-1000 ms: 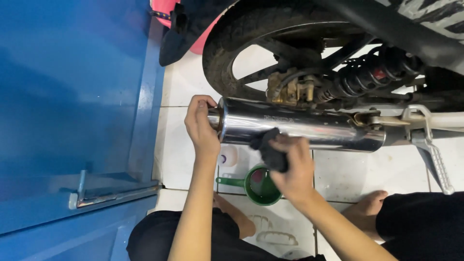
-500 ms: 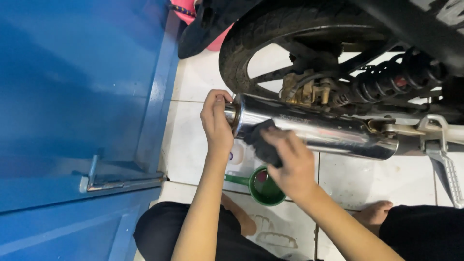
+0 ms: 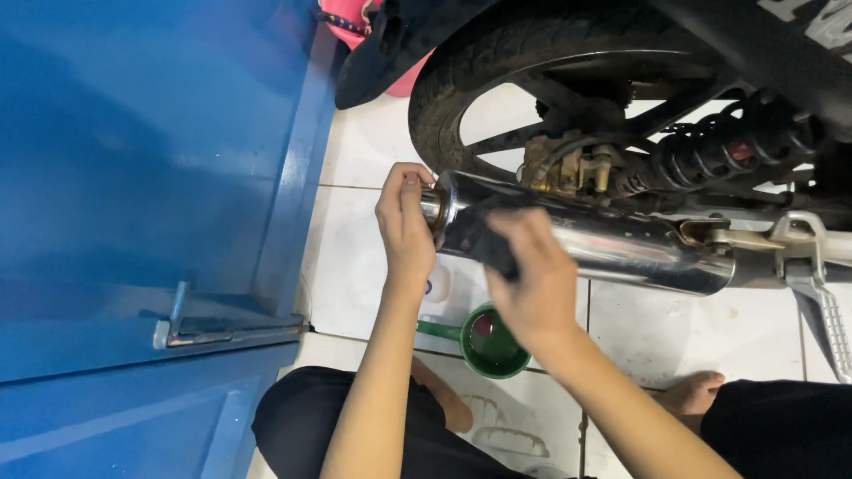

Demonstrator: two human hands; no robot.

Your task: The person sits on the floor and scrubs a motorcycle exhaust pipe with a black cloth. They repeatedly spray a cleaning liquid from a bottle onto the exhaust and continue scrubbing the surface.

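A chrome exhaust pipe [image 3: 639, 253] of a motorcycle runs across the middle of the view, below the rear wheel [image 3: 497, 80]. My left hand [image 3: 405, 222] grips the pipe's end cap at the left. My right hand [image 3: 532, 279] presses a dark cloth [image 3: 475, 235] against the pipe just right of the end. The hand blurs slightly.
A blue metal door [image 3: 142, 204] fills the left side. A green scoop with a handle [image 3: 486, 341] and a small white bottle [image 3: 435, 288] stand on the white tiled floor under the pipe. A shock absorber [image 3: 719, 146] and a footpeg [image 3: 821, 302] lie to the right. My bare foot [image 3: 697, 390] rests at lower right.
My right hand with the cloth has slid left along the pipe toward its end. The left hand keeps its hold on the end cap; the camera shifted slightly.
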